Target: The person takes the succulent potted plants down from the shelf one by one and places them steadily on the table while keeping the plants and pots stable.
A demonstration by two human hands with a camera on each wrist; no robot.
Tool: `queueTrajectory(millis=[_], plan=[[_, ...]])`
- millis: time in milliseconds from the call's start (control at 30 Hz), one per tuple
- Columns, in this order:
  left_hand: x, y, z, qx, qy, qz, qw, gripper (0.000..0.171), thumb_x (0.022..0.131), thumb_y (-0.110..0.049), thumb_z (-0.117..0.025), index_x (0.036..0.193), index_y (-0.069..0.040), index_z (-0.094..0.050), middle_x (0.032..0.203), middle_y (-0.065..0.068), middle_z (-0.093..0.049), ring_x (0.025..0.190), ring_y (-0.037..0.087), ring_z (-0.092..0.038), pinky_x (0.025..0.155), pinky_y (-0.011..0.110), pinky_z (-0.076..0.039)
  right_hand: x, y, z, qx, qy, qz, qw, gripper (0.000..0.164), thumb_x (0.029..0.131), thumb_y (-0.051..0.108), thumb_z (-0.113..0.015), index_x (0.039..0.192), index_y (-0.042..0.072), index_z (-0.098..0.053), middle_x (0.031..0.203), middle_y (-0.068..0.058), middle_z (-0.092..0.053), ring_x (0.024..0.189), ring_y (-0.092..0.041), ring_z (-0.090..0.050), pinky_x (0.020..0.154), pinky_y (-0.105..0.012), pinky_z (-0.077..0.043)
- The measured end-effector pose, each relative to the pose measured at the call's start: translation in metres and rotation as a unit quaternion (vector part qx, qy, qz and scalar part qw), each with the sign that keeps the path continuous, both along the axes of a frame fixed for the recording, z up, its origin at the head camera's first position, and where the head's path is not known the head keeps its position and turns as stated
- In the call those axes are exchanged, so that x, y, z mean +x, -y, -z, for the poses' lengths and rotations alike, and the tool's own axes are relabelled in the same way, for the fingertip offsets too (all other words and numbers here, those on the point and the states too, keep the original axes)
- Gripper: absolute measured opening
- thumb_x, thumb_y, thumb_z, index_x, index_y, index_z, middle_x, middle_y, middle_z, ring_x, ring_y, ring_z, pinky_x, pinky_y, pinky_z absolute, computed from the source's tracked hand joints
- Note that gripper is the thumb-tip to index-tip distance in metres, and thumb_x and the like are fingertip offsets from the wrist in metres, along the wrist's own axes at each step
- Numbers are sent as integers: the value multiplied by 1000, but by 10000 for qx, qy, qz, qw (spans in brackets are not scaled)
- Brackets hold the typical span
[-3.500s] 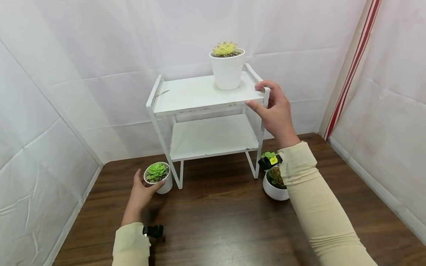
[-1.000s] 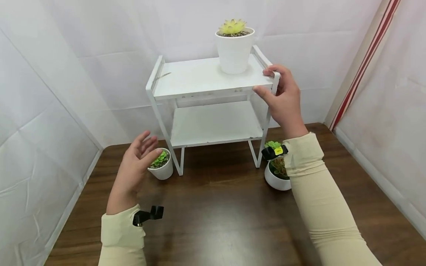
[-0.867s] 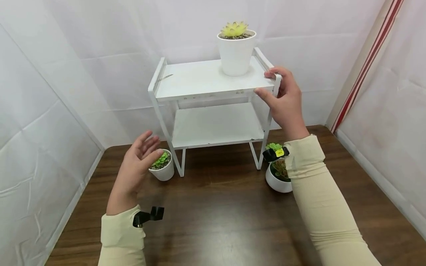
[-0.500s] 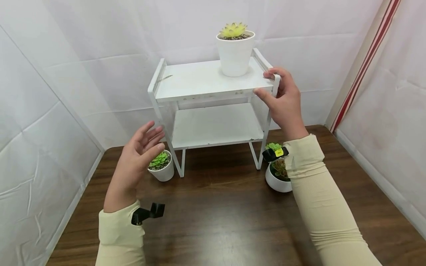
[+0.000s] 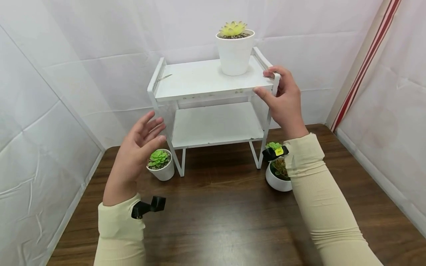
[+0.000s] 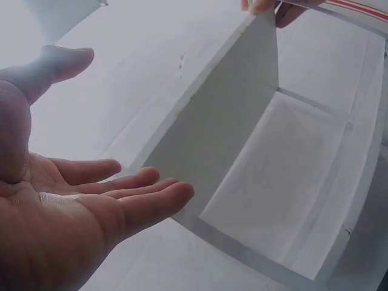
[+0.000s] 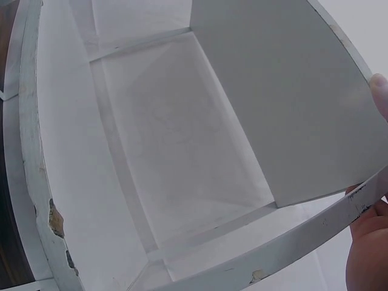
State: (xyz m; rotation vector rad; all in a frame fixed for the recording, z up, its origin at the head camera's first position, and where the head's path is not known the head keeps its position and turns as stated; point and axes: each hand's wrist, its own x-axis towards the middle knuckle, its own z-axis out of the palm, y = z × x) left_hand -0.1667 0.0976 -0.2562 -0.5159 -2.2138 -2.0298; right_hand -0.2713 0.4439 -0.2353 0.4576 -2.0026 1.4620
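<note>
A white two-tier shelf rack (image 5: pixel 193 79) stands on the wooden table. My right hand (image 5: pixel 283 99) grips its front right corner, thumb on the top board's front edge and fingers over the side rail. My left hand (image 5: pixel 134 151) hovers by the front left leg, fingers spread and holding nothing; the left wrist view shows its palm up beside the rack. Just below that hand, a small white pot with a green succulent (image 5: pixel 161 166) sits on the table. A larger white pot with a yellow succulent (image 5: pixel 234 53) rests on the top board, towards the right.
Right of the rack, a low white bowl with a reddish-green succulent (image 5: pixel 278 181) stands in front of another green succulent (image 5: pixel 273 145), both partly hidden by my right wrist and sleeve. White cloth walls (image 5: pixel 113 74) close in the back and sides of the table (image 5: pixel 213 214).
My left hand has let go of the small succulent pot and risen towards the rack's left leg. My right hand keeps its grip on the corner. The head view has shifted slightly.
</note>
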Motion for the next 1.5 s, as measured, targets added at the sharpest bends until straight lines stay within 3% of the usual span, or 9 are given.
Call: queueTrajectory(millis=[433, 1167, 1500], plan=[[0, -5, -16, 157, -47, 119, 9998, 70, 94, -4, -57, 154, -10, -21, 154, 14, -34, 143, 28, -35, 100, 15, -44, -2, 3, 5, -132, 9, -157, 9998, 49, 85, 18, -76, 128, 12, -54, 103, -5, -63, 75, -13, -56, 64, -23, -46], [-13, -25, -38, 212, -240, 218, 9992, 74, 92, -12, -63, 154, -15, -22, 153, 11, -37, 141, 25, -39, 103, 20, -44, -5, 5, 5, -173, -14, -204, 9996, 49, 85, 17, -76, 129, 11, -54, 105, -7, -64, 77, -12, -57, 65, -22, -47], [-19, -31, -42, 395, -318, 193, 9985, 76, 90, -13, -64, 154, -18, -23, 153, 14, -36, 141, 26, -39, 114, 38, -35, -3, 6, 4, -149, -34, -184, 9997, 49, 85, 18, -76, 129, 10, -54, 104, -7, -64, 77, -12, -58, 66, -23, -48]])
